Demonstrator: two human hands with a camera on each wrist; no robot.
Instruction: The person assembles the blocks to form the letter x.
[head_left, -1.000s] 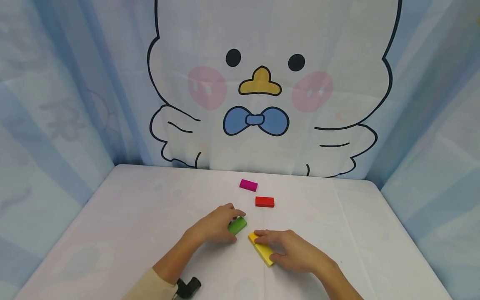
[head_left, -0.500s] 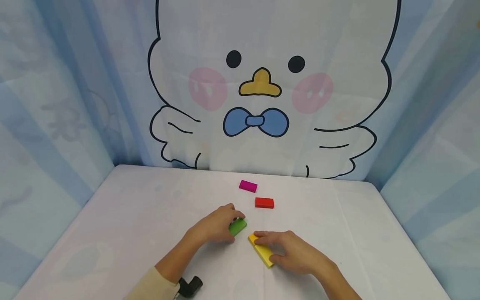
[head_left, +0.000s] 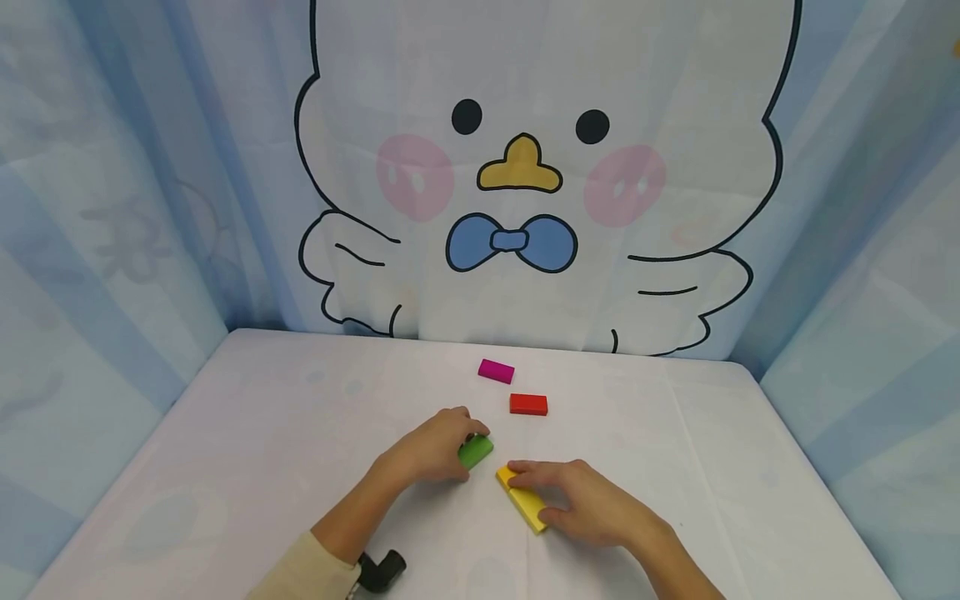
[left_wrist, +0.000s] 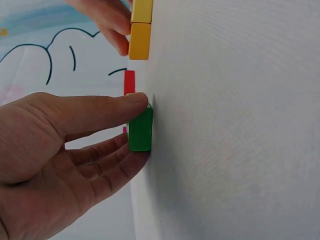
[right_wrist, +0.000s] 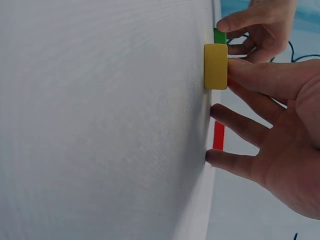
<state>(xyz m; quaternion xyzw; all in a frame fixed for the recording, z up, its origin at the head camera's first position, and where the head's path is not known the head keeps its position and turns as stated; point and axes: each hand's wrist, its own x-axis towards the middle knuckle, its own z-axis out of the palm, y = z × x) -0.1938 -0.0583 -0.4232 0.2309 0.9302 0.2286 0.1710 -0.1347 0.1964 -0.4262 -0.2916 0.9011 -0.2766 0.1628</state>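
In the head view my left hand holds a small green block on the table, thumb on one side and fingers on the other. The left wrist view shows the green block's end between thumb and fingers. To the right, my right hand holds a longer yellow block that lies slanted on the table. Its thumb is at the near end and its fingers touch near the far end. Two other fingertips rest on the table in the right wrist view. The blocks lie apart.
Behind the hands lie a red block and, farther back, a magenta block. A pale cloth covers the table. Printed curtains stand at the back and sides. A black device sits at the left wrist.
Both hands stay almost still on their blocks. The left thumb has shifted very slightly against the green block; the blocks have not visibly moved.
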